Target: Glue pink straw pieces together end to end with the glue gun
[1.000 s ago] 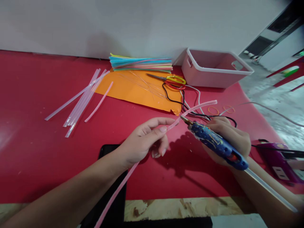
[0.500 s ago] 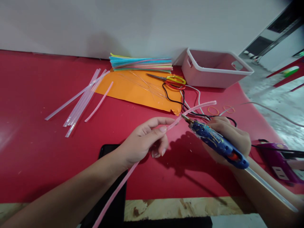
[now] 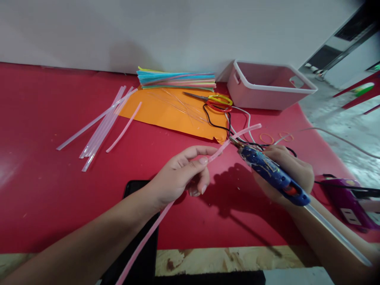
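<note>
Between the thumb and fingers of my left hand (image 3: 184, 172) is a long pink pipe cleaner (image 3: 151, 233); one end sticks out past my fingertips and the rest trails down toward me. My right hand (image 3: 289, 166) grips a blue hot glue gun (image 3: 264, 168), smeared with dried glue. A clear glue stick (image 3: 338, 233) juts from its rear. The gun's metal nozzle (image 3: 234, 141) is at the pipe cleaner, near its upper end; whether they touch I cannot tell. Part of my right hand is hidden behind the gun.
Glue sticks (image 3: 102, 126) and a short pink pipe cleaner (image 3: 124, 128) lie left. Behind are an orange envelope (image 3: 175, 114), scissors (image 3: 219, 101), a pipe-cleaner bundle (image 3: 176, 79) and a pink basket (image 3: 261, 95). Cords, rubber bands (image 3: 266, 138) and a purple power strip (image 3: 341, 202) are right.
The glue gun's nozzle has shifted slightly up and to the right along the pipe cleaner. The pipe cleaner's upper end has moved a little left. My left hand is nearly still.
</note>
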A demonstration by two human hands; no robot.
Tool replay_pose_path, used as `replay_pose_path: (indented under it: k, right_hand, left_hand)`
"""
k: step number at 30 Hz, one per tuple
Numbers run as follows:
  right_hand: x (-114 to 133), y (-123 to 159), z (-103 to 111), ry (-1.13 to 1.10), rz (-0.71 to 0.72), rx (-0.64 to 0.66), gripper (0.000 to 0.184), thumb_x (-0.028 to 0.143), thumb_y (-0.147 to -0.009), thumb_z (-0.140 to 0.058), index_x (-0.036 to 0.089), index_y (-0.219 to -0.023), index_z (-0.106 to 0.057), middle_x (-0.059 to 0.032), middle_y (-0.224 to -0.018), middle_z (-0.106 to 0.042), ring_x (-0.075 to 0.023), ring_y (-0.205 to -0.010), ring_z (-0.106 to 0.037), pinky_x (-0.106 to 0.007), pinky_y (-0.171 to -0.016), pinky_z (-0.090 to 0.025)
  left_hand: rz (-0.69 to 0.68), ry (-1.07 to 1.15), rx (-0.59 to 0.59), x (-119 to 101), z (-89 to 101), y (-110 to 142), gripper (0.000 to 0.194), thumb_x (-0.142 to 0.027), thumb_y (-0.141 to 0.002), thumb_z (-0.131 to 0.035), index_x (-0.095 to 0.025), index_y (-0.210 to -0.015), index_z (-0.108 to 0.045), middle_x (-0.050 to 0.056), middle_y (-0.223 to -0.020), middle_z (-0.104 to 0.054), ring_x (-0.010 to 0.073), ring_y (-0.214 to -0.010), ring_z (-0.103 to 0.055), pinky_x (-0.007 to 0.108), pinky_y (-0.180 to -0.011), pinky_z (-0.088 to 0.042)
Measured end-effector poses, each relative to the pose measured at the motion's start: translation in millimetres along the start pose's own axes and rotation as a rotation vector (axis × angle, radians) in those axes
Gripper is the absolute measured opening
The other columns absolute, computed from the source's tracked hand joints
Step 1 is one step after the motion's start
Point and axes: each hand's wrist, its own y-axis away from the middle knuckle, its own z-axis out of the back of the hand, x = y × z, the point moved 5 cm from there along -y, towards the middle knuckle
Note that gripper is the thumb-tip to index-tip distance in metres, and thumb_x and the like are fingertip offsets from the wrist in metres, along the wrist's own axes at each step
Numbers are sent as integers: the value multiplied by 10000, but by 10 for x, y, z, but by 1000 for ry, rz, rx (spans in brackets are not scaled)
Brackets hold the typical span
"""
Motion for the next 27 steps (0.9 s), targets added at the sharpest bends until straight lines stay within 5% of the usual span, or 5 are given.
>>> replay_pose_path:
  k: [6, 12, 27]
  right_hand:
    - [-16, 59, 50, -74, -40, -70, 219, 146, -769, -705, 261, -936, -621, -6, -721, -635, -204, -676, -620, -356, -639, -501]
    - [25, 40, -92, -181, 103, 131, 199, 236, -837, -660, 228, -1034, -625, -16, -747, -633, -183, -637, -597, -390, -698, -485]
    - [77, 8, -148, -160, 89, 173, 100, 267, -918, -587, 225, -995, -634, -1, -741, -648, -163, -643, -601, -366, -723, -451]
  left_hand:
    - [-4, -54, -77, -16, 17, -17, 122, -292, -980, -566, -190, -1047, -555, -81, -490, -563, 70, -392, -410, 169, -441, -336]
    - [23, -89, -73, -1, 8, -38, 128, -293, -978, -552, -195, -906, -511, -70, -478, -568, 64, -367, -387, 167, -417, -306]
    - [75, -19, -2, -8, -49, -19, 156, -234, -977, -497, -185, -831, -521, -54, -447, -542, 70, -347, -375, 164, -402, -316]
